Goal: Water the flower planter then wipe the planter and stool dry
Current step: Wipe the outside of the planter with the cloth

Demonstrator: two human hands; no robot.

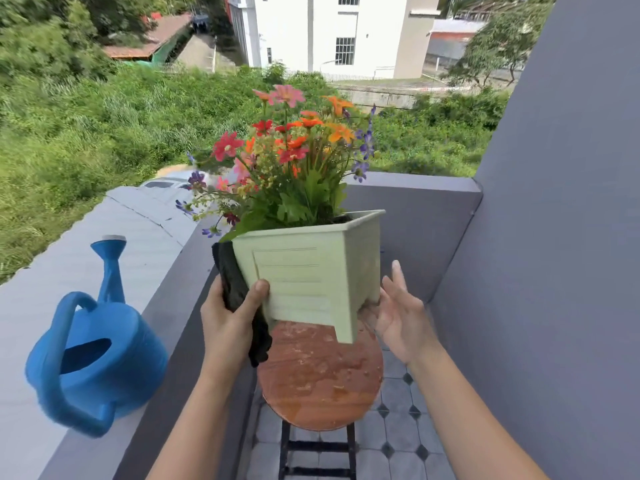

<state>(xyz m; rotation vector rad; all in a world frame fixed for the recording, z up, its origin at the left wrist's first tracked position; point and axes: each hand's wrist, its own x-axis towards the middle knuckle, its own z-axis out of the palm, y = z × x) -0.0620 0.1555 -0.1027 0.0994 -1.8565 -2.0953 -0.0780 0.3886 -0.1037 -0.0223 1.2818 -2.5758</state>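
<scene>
A pale green square planter full of colourful flowers is lifted and tilted above a round reddish-brown stool whose seat shows wet patches and droplets. My left hand grips the planter's left lower corner, with a black cloth pressed between palm and planter wall. My right hand supports the planter's right lower corner with fingers spread against its side. A blue watering can stands on the grey ledge at the left.
A grey balcony parapet runs behind the stool and a grey wall rises at the right. The floor is tiled grey with dark diamonds. Beyond the ledge is a drop to grass and buildings.
</scene>
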